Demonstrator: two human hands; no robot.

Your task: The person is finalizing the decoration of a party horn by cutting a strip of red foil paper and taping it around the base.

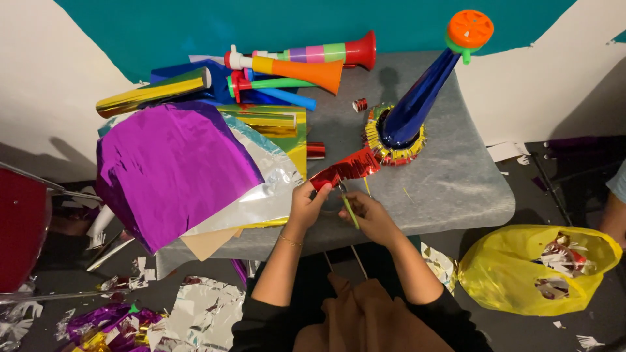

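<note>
My left hand pinches the near end of a red foil strip that runs up and right toward the base of a blue cone horn. My right hand grips scissors with green handles, their blades at the strip's lower edge. The horn stands tilted on the grey table, its wide end ringed with gold and red fringe, an orange cap on top.
Purple foil sheet, silver and gold sheets and a gold roll cover the table's left. Several plastic horns lie at the back. A yellow bag of scraps sits on the floor right; foil scraps litter the floor left.
</note>
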